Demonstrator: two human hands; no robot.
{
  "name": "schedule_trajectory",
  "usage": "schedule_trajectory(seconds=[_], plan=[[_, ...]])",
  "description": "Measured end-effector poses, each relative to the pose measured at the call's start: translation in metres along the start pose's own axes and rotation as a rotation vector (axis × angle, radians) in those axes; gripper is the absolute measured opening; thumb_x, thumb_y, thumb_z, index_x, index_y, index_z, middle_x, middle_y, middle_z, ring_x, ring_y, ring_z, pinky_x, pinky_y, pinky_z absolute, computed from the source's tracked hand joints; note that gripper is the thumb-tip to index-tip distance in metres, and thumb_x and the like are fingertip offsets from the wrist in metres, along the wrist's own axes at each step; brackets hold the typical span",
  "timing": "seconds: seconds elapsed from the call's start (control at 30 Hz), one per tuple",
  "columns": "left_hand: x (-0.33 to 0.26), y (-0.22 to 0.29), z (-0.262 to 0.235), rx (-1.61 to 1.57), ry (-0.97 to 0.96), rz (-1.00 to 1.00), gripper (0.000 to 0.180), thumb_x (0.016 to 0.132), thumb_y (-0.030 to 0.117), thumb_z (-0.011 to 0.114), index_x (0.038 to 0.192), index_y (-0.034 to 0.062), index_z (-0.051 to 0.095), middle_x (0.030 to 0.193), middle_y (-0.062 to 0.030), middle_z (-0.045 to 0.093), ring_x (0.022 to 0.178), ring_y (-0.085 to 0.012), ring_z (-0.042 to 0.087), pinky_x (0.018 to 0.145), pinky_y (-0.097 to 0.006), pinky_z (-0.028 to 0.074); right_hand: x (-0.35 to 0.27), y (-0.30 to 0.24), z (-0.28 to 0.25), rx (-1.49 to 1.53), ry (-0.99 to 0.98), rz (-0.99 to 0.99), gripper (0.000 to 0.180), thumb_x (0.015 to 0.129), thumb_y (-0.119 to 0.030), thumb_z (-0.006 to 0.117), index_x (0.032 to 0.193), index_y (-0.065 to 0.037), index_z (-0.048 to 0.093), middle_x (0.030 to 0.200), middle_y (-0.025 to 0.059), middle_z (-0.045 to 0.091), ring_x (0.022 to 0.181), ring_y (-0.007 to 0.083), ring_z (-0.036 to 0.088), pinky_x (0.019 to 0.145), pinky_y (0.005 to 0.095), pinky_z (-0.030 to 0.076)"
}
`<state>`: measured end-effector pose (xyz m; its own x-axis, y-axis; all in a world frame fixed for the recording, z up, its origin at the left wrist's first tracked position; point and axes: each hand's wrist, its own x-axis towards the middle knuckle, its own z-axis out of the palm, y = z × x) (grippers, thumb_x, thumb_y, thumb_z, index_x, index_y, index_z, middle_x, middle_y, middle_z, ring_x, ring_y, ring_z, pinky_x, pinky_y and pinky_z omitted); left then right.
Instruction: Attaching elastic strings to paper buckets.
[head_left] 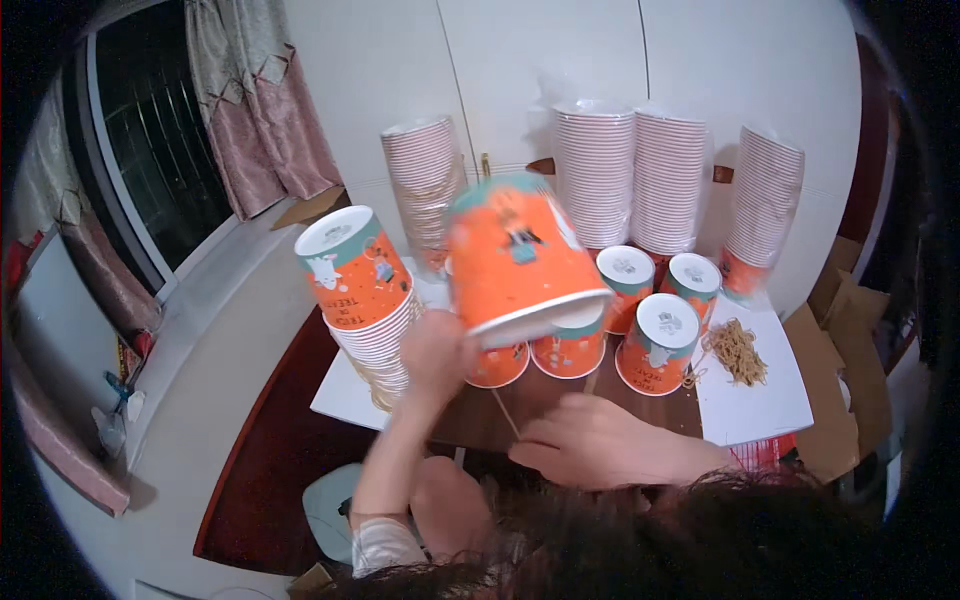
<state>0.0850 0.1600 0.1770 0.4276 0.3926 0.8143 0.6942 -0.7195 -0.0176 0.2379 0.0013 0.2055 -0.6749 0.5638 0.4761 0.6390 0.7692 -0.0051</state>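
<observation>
My left hand (435, 355) is closed on the lower rim of an orange paper cup (520, 255) with a teal band, held mouth down and tilted above the table, blurred by motion. Low over the near table edge is my right hand (590, 440), fingers curled. A thin tan strand (506, 414) runs up from its fingertips; what they grip is mostly hidden. Behind the raised cup stand several upside-down cups, among them one at the front right (660, 345). To the left of my left hand, a stack of nested cups (355, 270) stands mouth down with tan bands near its bottom.
Tall wrapped cup stacks line the back, one at left (420, 180), two in the middle (595, 175) and one at right (765, 200). A pile of tan rubber bands (738, 352) lies on a white board (770, 410). Cardboard (835, 370) leans right of the table.
</observation>
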Motion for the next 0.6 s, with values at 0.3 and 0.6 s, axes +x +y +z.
schedule_trajectory(seconds=[0.3,0.6], plan=[[0.080,-0.158,-0.085,0.536,0.652,0.375,0.015,0.057,0.002,0.058,0.060,0.0065,0.045,0.067,-0.0069,0.050,0.056,-0.0231,0.050,0.044,-0.031,0.041,0.150,0.067,0.069,-0.320,0.370,-0.077,0.014,0.070,-0.013,0.050,0.080,-0.004,0.055,0.101,0.0145,0.051,0.084,0.0237,0.051,0.075,0.0351,0.039],[0.019,-0.229,-0.027,0.344,0.253,-0.031,0.019,0.070,0.002,0.055,0.088,0.0066,0.051,0.084,-0.0115,0.052,0.074,-0.0299,0.053,0.061,-0.038,0.045,0.181,0.080,0.137,-0.260,0.209,-0.022,0.012,0.071,-0.014,0.048,0.075,-0.008,0.058,0.080,0.0075,0.053,0.080,0.0215,0.052,0.073,0.0354,0.037]])
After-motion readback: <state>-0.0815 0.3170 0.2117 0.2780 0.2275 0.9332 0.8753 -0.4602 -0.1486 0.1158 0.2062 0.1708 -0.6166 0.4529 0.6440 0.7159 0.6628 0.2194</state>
